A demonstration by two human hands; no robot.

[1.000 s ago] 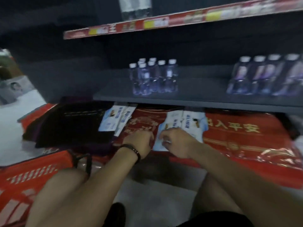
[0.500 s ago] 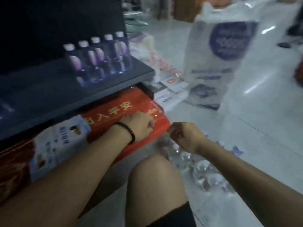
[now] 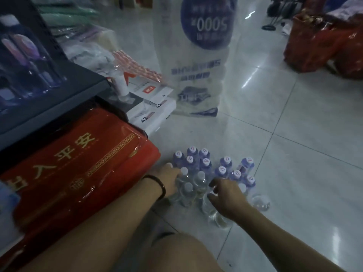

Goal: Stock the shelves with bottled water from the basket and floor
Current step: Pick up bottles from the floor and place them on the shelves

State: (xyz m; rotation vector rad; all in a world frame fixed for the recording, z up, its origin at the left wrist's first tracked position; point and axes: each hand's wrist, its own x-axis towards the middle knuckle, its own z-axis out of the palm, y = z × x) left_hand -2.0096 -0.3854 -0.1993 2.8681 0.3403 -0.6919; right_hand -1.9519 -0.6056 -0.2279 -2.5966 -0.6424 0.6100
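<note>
Several small water bottles (image 3: 205, 164) with purple labels and marked caps stand grouped on the tiled floor. Closer to me are clear bottles with plain white caps (image 3: 188, 190). My left hand (image 3: 168, 178), a dark band on its wrist, lies against the left side of the clear bottles, fingers touching one; the bottles hide its grip. My right hand (image 3: 225, 195) hovers over the right side of the group with fingers spread and curled. More bottles (image 3: 29, 61) stand blurred on the dark shelf (image 3: 64, 103) at upper left.
A red wrapped pack (image 3: 78, 163) with gold characters lies under the shelf, beside the bottles. White boxes (image 3: 153, 109) and a tall white printed bag (image 3: 196, 61) stand behind. Red bags (image 3: 324, 42) sit far right. My knee (image 3: 186, 252) is at the bottom.
My view swung right from the shelf down to the floor. Both hands left the red pack and lowered onto the bottle group on the floor.
</note>
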